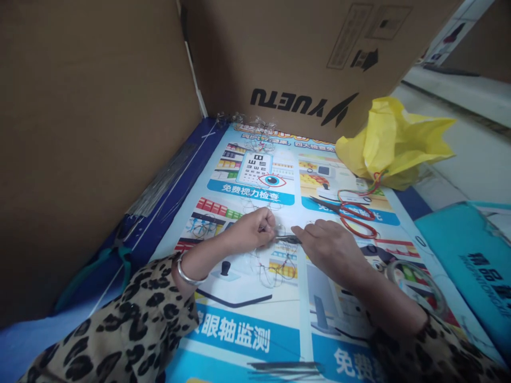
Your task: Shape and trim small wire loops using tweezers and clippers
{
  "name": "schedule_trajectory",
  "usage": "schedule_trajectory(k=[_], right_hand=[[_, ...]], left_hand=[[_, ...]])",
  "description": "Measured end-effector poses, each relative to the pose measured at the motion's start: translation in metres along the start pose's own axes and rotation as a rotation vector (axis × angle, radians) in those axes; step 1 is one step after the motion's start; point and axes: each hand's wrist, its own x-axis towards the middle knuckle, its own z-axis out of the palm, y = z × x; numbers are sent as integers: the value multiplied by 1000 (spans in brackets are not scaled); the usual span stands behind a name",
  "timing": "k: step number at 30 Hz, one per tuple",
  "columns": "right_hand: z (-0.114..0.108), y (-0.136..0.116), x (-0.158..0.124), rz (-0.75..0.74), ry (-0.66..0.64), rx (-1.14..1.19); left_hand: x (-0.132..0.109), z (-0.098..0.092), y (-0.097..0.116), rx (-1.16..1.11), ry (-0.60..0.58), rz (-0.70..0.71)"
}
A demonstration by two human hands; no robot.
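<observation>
My left hand (253, 230) is closed in a pinch near the middle of the printed poster (301, 287), holding thin wire that barely shows at its fingertips. From the right, my right hand (331, 249) wraps round small dark pliers (288, 239); their handles are hidden in the palm. The jaws point left and reach my left fingertips, where they seem to meet the wire. Below both hands, loops of fine wire (275, 268) with tiny red bits spread over the poster. Red-handled scissors (359, 215) lie just beyond my right hand, blades pointing left.
Cardboard walls (279, 48) stand behind and to the left. Along the left lie a bundle of straight wires (163, 181) and teal-handled pliers (123, 255). On the right are a yellow bag (393, 141), a clear tape roll (437, 300) and a teal package (471, 255). Dark rods (283, 367) lie in front.
</observation>
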Motion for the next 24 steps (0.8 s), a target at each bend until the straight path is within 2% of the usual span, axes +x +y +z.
schedule_trajectory(k=[4, 7, 11, 15, 19, 24], right_hand=[[-1, -5, 1, 111, -124, 91], [0, -7, 2, 173, -164, 138], [6, -3, 2, 209, -54, 157], [12, 5, 0, 293, 80, 218], [16, 9, -2, 332, 110, 261], [21, 11, -9, 299, 135, 223]], left_hand=[[0, 2, -3, 55, 42, 48], [1, 2, -3, -12, 42, 24], [2, 0, -2, -89, 65, -15], [3, 0, -3, -103, 177, -18], [4, 1, -4, -101, 264, 7], [4, 1, -3, -147, 331, 21]])
